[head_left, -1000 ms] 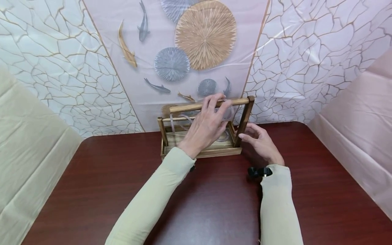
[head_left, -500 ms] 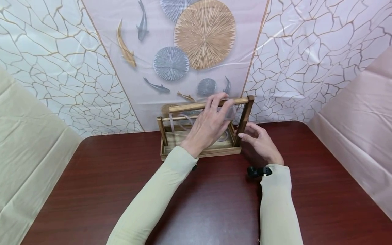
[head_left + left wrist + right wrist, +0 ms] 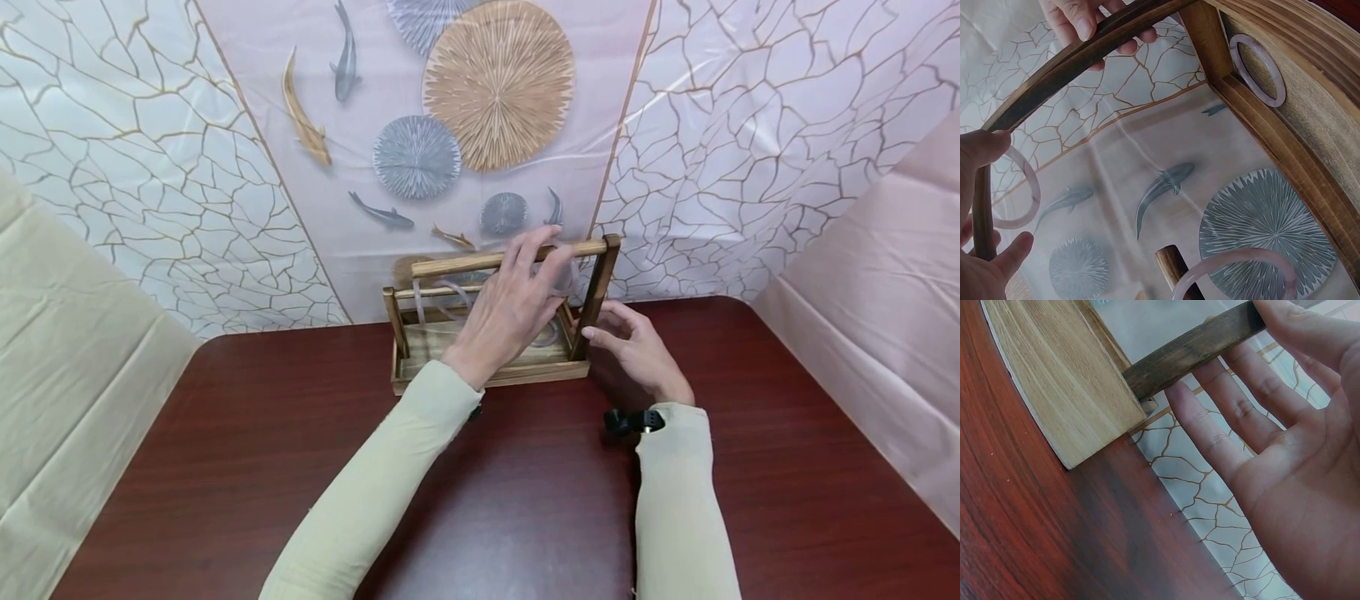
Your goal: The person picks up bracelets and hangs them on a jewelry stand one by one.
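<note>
A wooden bangle stand (image 3: pixel 598 292) with two horizontal bars and a tray base (image 3: pixel 532 377) stands at the back of the table. My left hand (image 3: pixel 504 312) has its fingers curled over the upper bar (image 3: pixel 453 265). In the left wrist view, a pale lilac bangle (image 3: pixel 1036 194) loops by that bar, between thumb and fingers. My right hand (image 3: pixel 639 350) pinches the stand's right post (image 3: pixel 1194 353) between thumb and fingers. Another bangle (image 3: pixel 1277 87) lies in the tray. A third bangle (image 3: pixel 1244 255) crosses a wooden bar's end.
The dark red table (image 3: pixel 300 467) reaches from the stand to the near edge of the view. Behind it hangs a backdrop (image 3: pixel 675 167) with fish, round motifs and gold crackle lines. Plain pale cloth (image 3: pixel 67 375) borders the left side.
My left hand has shifted very slightly along the upper bar. The bangle beside its fingers has moved a little; my right hand keeps its hold on the post.
</note>
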The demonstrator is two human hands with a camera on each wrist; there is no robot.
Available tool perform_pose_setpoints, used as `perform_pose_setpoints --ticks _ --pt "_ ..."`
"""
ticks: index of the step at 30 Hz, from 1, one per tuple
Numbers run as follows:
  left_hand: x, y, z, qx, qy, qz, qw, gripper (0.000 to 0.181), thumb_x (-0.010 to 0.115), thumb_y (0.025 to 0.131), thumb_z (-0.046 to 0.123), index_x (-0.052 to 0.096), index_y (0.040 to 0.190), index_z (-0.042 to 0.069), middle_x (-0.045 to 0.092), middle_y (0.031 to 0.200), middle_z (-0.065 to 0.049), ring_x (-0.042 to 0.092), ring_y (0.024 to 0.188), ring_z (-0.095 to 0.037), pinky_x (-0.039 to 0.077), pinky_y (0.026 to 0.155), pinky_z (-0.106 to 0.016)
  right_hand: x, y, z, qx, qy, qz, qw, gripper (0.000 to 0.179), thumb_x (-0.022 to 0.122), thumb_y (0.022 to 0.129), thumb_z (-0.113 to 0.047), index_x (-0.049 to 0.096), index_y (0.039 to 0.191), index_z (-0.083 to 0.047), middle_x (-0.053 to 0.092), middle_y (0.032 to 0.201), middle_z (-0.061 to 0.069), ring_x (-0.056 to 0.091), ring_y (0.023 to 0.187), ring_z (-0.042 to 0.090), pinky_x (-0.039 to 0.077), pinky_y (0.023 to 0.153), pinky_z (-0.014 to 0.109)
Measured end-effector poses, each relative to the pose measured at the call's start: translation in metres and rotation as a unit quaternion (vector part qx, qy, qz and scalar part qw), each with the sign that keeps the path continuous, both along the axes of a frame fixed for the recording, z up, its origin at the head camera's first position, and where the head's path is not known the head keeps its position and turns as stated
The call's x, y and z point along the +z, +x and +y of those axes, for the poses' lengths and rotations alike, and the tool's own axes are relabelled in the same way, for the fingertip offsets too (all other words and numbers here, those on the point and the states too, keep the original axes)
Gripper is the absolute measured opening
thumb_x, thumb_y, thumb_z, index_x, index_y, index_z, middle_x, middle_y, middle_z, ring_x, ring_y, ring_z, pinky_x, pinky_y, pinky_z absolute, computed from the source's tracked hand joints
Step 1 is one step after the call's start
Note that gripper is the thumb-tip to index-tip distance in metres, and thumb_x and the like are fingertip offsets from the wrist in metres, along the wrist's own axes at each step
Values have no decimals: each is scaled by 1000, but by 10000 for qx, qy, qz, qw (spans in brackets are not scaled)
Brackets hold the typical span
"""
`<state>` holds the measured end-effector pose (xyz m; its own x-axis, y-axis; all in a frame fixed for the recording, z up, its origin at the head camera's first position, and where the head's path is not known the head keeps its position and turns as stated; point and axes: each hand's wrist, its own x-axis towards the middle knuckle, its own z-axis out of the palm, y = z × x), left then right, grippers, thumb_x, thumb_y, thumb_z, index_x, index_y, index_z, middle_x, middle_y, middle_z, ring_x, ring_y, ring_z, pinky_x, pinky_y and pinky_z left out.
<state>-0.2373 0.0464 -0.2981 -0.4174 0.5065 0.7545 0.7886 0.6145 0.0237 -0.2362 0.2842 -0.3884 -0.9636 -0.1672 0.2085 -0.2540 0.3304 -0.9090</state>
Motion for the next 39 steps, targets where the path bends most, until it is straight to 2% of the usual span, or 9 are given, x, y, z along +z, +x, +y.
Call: perform_pose_setpoints --ticks 5,13,16,19,22,28,33,39 --pt "-1 3 -4 9 -13 70 10000 70 82 86 16 42 145 18 34 158 -12 40 143 -26 55 63 -22 0 0 0 -35 49 -22 10000 42 69 98 -23 58 134 -5 70 115 -3 65 104 6 53 85 19" --pt "1 12 -14 158 -44 278 9995 64 80 87 14 44 140 16 34 160 -14 39 146 -28 58 71 -28 1 0 1 -14 33 42 10000 43 70 98 -22 58 134 -3 71 114 -1 66 103 5 53 85 19" --pt "0 13 -18 182 -103 376 9991 62 80 86 15 46 138 14 37 158 -14 41 144 -29 59 84 -31 1 -1 1 15 46 29 10000 41 70 98 -23 59 134 -6 71 116 1 66 105 6 53 86 19" --pt "-2 12 -22 140 -138 619 9979 53 76 88 11 50 134 13 42 155 -14 44 141 -29 55 98 -32 1 -1 1 21 76 16 10000 40 70 98 -25 60 133 -9 71 119 6 66 106 6 53 87 19" --pt "-3 13 -26 122 -145 868 9960 45 70 90 8 53 132 12 46 152 -13 47 139 -28 53 103 -32 2 0 1 39 49 19 10000 37 70 98 -26 61 132 -13 70 122 8 66 107 5 54 88 18" --pt "-6 17 -34 229 -175 1093 9936 36 68 92 10 58 127 12 53 145 -13 51 133 -29 51 104 -35 -1 2 0 109 -92 -43 9999 35 70 98 -24 62 131 -16 71 120 4 67 107 5 54 89 19" --pt "-12 18 -39 173 -264 1254 9916 31 70 92 15 61 121 12 58 133 -13 56 122 -29 52 101 -35 0 2 0 71 -125 -39 9999 34 70 98 -23 62 130 -16 71 118 1 67 107 5 54 89 19" --pt "-20 17 -46 158 -463 1261 9908 28 71 90 17 64 117 13 62 126 -11 59 116 -28 53 99 -35 0 -1 0 145 -131 -9 9998 35 70 98 -22 61 131 -13 72 119 4 67 107 5 54 88 19"
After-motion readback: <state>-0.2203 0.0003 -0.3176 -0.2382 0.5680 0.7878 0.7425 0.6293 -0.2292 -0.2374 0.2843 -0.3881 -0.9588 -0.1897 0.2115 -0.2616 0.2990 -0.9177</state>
